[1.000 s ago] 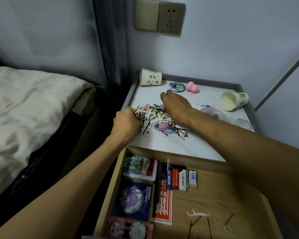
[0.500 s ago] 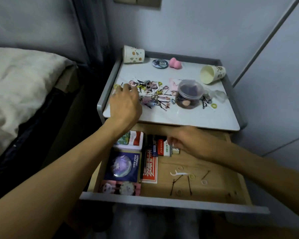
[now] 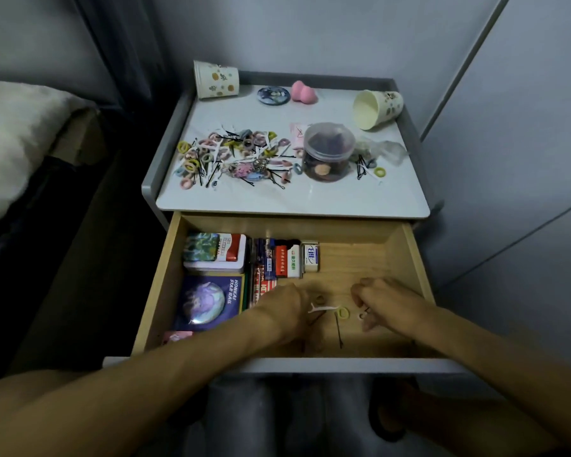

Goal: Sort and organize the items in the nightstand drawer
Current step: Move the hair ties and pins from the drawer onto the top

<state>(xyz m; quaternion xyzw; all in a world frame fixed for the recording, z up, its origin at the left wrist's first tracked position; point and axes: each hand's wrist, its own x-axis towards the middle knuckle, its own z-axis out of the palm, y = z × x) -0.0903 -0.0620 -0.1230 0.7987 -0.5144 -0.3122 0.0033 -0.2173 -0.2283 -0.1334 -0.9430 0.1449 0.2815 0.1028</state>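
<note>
Fingers (image 3: 303,300) of left hand (image 3: 285,313) and right hand (image 3: 389,305) are curling inward; can't tell if either's pinching anything. Floss pick (image 3: 323,307) is lying crosswise at left fingertips; yellow hair tie (image 3: 343,313) and front-to-back bobby pin (image 3: 339,329) between hands, in drawer (image 3: 360,262).

The bare left forearm (image 3: 145,384) and right forearm (image 3: 495,354) reach from the near edge toward the far side, converging slightly. The left hand (image 3: 285,313) is knuckles-up with fingers curled under. The right hand (image 3: 388,303), apart from it, bends its fingers downward; blur hides whether either pinches anything.
</note>
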